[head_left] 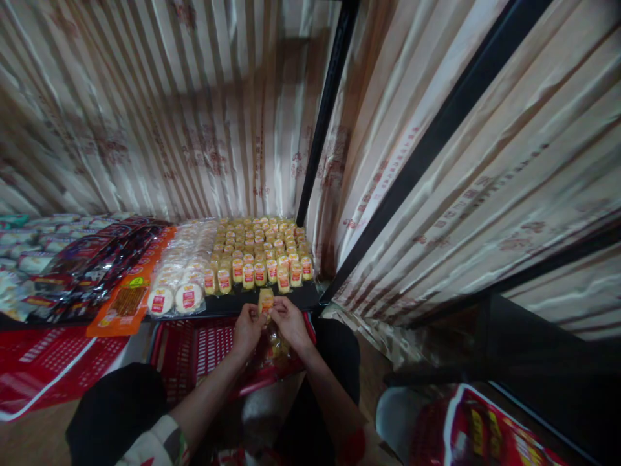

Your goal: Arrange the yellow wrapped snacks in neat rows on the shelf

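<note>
Between my two hands, at the front edge of the dark shelf (228,301), is a small yellow wrapped snack pack (265,300) with a red and orange label. My left hand (248,331) pinches its left side, and my right hand (290,322) grips its right side. Just beyond them stand rows of matching yellow packs (260,274) on the shelf. Below my hands a red plastic basket (208,349) holds more wrapped packs (277,346), partly covered by my right hand and forearm.
Left of the yellow rows lie round white wrapped packs (188,298), an orange bag (127,301) and dark shiny bags (87,265). Pleated curtains (233,116) hang behind, with black metal posts (327,116). A red bag (490,427) lies at lower right.
</note>
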Demonstrator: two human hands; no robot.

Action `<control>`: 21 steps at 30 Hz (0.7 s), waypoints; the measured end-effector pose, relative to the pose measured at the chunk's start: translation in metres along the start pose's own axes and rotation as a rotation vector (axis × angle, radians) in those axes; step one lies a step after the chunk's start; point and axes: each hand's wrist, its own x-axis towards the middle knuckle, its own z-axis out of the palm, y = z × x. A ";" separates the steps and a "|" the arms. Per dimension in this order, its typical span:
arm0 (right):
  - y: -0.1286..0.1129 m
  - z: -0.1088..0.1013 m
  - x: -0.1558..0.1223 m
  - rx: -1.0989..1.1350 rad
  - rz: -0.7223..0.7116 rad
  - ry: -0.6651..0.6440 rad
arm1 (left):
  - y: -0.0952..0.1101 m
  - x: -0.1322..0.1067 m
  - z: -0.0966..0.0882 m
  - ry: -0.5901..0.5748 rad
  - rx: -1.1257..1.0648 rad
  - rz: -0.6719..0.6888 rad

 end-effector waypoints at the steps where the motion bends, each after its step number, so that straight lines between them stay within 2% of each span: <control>1: 0.000 -0.001 0.001 -0.026 -0.005 0.022 | 0.001 0.003 0.004 0.022 0.003 -0.001; 6: -0.006 -0.003 0.003 -0.075 -0.081 0.054 | 0.003 0.021 0.020 0.087 0.014 -0.033; 13: -0.008 -0.009 0.007 -0.116 -0.209 0.060 | 0.012 0.039 0.028 0.137 0.284 0.004; 21: -0.006 -0.014 0.011 -0.310 -0.201 0.089 | 0.014 0.048 0.037 0.149 0.342 -0.007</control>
